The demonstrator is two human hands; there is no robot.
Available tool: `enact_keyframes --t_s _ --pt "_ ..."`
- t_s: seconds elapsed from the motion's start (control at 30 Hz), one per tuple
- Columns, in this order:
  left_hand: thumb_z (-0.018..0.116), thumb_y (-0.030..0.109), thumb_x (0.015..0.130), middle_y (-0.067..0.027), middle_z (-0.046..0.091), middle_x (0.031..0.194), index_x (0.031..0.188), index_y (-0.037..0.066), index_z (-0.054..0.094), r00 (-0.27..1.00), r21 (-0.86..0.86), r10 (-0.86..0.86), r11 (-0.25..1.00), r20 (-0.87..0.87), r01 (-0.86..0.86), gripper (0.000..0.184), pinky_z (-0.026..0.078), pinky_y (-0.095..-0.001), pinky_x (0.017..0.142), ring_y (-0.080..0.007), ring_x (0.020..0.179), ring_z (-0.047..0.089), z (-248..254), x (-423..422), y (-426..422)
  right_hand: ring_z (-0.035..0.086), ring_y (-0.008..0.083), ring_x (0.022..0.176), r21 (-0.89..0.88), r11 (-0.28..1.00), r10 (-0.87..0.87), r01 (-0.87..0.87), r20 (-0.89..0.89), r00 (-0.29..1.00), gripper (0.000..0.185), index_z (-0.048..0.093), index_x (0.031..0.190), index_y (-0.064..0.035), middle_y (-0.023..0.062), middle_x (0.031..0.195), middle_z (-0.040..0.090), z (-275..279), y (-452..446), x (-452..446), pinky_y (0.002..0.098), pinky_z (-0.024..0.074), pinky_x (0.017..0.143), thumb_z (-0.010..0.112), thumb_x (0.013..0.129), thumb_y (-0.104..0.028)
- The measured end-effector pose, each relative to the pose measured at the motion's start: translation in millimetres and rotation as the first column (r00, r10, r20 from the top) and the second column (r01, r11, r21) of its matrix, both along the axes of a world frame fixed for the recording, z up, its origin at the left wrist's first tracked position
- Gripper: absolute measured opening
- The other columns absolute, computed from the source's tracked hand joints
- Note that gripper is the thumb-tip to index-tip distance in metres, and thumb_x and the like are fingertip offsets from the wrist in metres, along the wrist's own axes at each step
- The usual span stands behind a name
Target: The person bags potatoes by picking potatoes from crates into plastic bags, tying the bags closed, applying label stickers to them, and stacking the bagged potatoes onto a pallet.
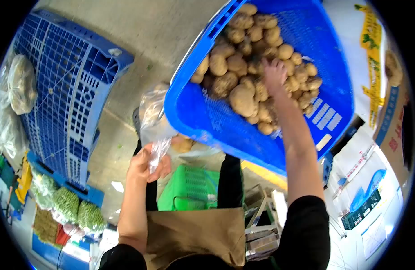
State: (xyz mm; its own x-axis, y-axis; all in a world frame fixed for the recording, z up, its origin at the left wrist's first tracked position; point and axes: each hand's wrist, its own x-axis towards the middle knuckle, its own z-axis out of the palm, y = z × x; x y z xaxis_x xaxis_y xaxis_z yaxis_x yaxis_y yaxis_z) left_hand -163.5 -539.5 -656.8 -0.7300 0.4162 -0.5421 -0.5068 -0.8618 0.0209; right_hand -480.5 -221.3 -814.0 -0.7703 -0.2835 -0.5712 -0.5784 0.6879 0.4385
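Note:
My left hand (149, 163) is closed around the gathered top of a clear plastic bag (159, 150). Potatoes show through the bag, which hangs just beyond the hand, beside the basket's near left corner. My right hand (275, 75) reaches into a large blue plastic basket (189, 114) and rests on the heap of potatoes (242, 100) inside. Its fingers look spread over them, and the fingertips are partly lost among the potatoes. The potatoes vary in size and lie heaped in the basket's left and middle parts.
A blue plastic pallet (59, 90) stands at the left, with filled clear bags (22, 85) on it. Below me is a green basket (185, 186). Bags of green produce (65, 203) lie lower left. White sacks and a cardboard box (398, 139) are at the right.

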Motion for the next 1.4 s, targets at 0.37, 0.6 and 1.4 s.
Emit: enact_keyframes --t_s 0.37,0.6,1.4 --pt "0.066 0.05 0.078 -0.0276 0.06 0.07 0.136 -0.016 0.019 0.999 0.078 -0.045 0.996 -0.014 0.046 0.099 0.031 -0.0221 0.027 -0.0158 0.034 0.047 0 -4 3 0.059 0.0212 0.097 -0.026 -0.064 -0.14 0.998 0.99 0.017 0.085 0.05 0.127 0.0003 0.0113 0.107 0.061 223 28 110 0.0328 0.0479 0.087 0.069 0.067 -0.056" --pt "0.067 0.047 0.079 -0.0295 0.058 0.067 0.135 -0.016 0.021 0.999 0.094 -0.036 0.995 -0.02 0.037 0.096 0.031 -0.0219 0.027 -0.0164 0.032 0.046 1 -8 0 0.059 0.0113 0.081 -0.247 0.109 -0.129 0.963 0.957 0.261 0.04 0.058 0.117 -0.0029 0.0043 0.094 0.066 245 -48 150 0.0276 0.0484 0.077 0.067 0.084 -0.023" --pt "0.064 0.043 0.082 -0.0273 0.056 0.064 0.135 -0.016 0.018 0.998 0.146 -0.064 0.987 -0.026 0.067 0.092 0.034 -0.0244 0.037 -0.0174 0.03 0.043 1 -19 -2 0.048 0.0313 0.119 -0.334 0.347 -0.722 0.876 0.501 0.477 0.106 0.025 0.142 -0.0077 0.0199 0.128 0.051 -77 -44 31 0.0393 0.0437 0.096 0.085 0.059 -0.035"
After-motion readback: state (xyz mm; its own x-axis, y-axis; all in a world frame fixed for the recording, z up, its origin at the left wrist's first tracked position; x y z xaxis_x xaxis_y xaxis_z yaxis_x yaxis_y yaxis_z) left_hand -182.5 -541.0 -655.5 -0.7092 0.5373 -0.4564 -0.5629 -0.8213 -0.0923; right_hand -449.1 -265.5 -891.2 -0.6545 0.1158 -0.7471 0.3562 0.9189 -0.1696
